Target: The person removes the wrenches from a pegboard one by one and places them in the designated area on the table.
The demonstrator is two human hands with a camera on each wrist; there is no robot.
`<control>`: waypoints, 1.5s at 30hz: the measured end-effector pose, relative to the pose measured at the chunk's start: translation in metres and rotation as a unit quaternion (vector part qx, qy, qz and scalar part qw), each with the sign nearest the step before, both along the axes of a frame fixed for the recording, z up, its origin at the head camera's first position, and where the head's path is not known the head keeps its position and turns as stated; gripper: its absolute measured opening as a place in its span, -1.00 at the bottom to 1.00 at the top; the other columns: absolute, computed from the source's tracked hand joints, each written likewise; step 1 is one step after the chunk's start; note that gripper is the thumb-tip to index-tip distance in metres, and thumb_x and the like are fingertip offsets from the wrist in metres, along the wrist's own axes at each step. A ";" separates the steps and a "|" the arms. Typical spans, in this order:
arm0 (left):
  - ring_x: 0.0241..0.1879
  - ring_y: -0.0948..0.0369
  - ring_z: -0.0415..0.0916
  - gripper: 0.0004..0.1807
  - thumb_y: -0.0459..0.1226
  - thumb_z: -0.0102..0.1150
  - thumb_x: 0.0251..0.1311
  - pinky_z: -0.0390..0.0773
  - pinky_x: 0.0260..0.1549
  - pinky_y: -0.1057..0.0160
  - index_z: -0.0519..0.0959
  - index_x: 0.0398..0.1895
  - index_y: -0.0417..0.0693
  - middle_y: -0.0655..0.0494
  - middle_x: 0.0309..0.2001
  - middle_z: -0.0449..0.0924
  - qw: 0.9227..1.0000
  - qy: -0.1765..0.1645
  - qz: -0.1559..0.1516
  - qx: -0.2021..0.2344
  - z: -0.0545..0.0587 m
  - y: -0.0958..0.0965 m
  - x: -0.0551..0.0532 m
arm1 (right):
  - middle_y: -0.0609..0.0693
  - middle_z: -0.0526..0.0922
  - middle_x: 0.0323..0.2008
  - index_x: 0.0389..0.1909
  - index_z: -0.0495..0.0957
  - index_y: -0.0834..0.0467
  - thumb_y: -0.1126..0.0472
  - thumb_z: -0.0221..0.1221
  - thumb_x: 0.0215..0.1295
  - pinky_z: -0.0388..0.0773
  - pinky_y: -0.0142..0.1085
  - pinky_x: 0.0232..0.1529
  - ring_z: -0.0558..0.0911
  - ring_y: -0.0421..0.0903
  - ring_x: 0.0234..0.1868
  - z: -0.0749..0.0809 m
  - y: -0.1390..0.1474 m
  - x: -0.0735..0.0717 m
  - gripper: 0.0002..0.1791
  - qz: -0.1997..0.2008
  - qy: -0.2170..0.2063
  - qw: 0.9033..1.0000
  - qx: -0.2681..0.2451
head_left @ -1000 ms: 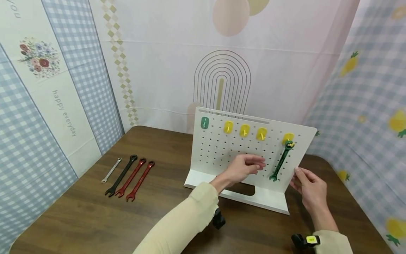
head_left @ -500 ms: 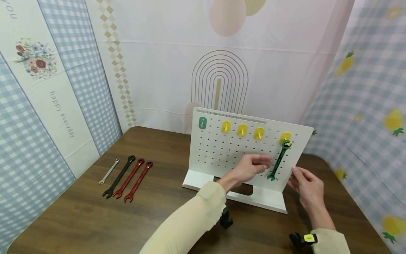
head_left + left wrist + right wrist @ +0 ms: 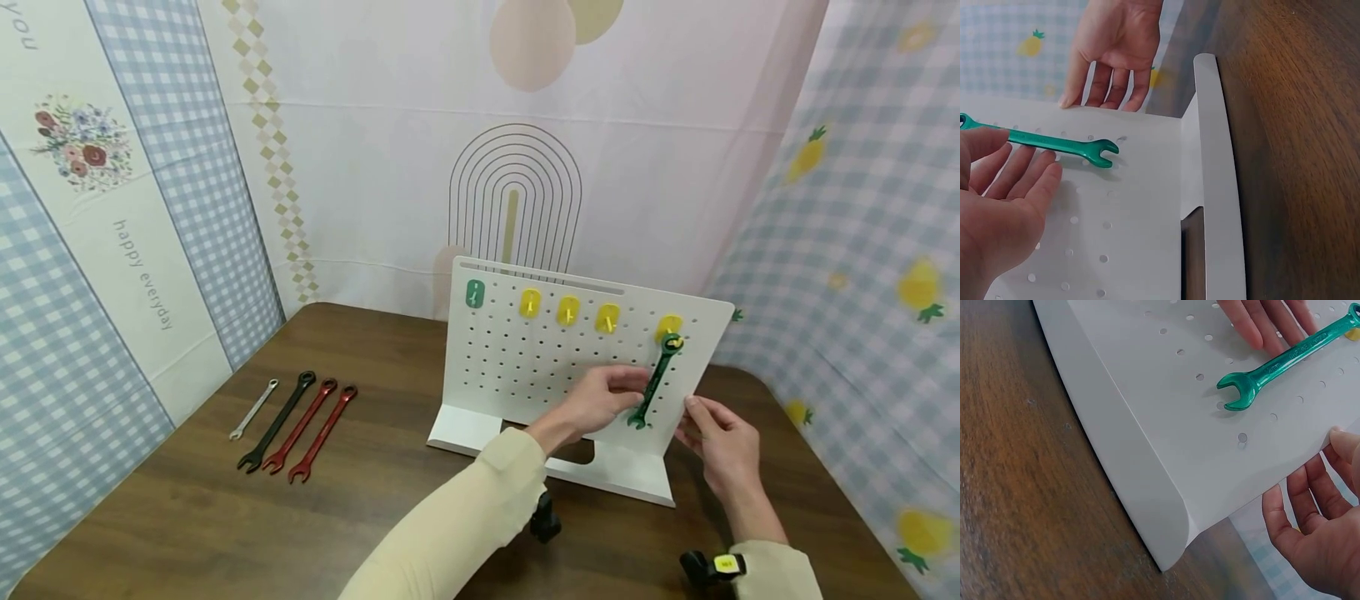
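A green combination wrench (image 3: 654,382) hangs by its ring end from the rightmost yellow hook (image 3: 669,327) on a white pegboard (image 3: 495,358). My left hand (image 3: 598,400) has come up to the wrench's shaft from the left. In the left wrist view, its thumb (image 3: 985,141) overlaps the green shaft, while the extended fingers (image 3: 1038,178) lie right at its lower side. My right hand (image 3: 726,446) holds the pegboard's right edge, thumb on the front and the other fingers behind, as the right wrist view shows.
On the table's left lie a small silver wrench (image 3: 253,410), a black wrench (image 3: 279,423) and two red wrenches (image 3: 322,435). The board also carries a green hook (image 3: 475,293) and further yellow hooks (image 3: 568,311). Patterned cloth (image 3: 360,183) encloses the wooden table (image 3: 187,508).
My left hand has moved right across the board's front to the green wrench. The right hand has kept its hold on the board's edge. The head view has shifted slightly.
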State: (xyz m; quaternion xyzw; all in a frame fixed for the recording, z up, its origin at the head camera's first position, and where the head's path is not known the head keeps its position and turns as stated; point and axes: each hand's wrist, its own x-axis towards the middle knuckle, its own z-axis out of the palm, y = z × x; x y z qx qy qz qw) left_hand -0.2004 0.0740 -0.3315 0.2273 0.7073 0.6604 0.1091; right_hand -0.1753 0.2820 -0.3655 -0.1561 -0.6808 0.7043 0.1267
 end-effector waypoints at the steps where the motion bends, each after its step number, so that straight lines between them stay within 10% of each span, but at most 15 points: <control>1: -0.10 0.44 0.52 -0.63 -0.33 0.16 0.25 0.51 -0.09 0.42 0.56 0.11 0.12 0.31 -0.07 0.62 1.000 -0.001 0.002 -0.004 0.000 0.001 0.000 | -0.12 0.61 -0.27 0.04 0.60 0.12 -0.11 0.31 0.07 0.67 -0.34 -0.30 0.58 -0.16 -0.22 0.000 0.000 0.000 -0.44 0.000 0.000 1.000 -0.001; 45: -0.49 0.19 0.63 -0.90 -0.38 0.26 0.15 0.66 -0.56 0.22 0.64 -0.26 -0.09 0.12 -0.42 0.61 0.997 -0.045 -0.008 0.058 0.021 0.007 0.026 | -0.14 0.61 -0.27 0.06 0.59 0.09 -0.13 0.27 0.12 0.66 -0.36 -0.28 0.61 -0.23 -0.27 -0.001 0.002 0.002 -0.46 0.013 -0.007 1.000 0.015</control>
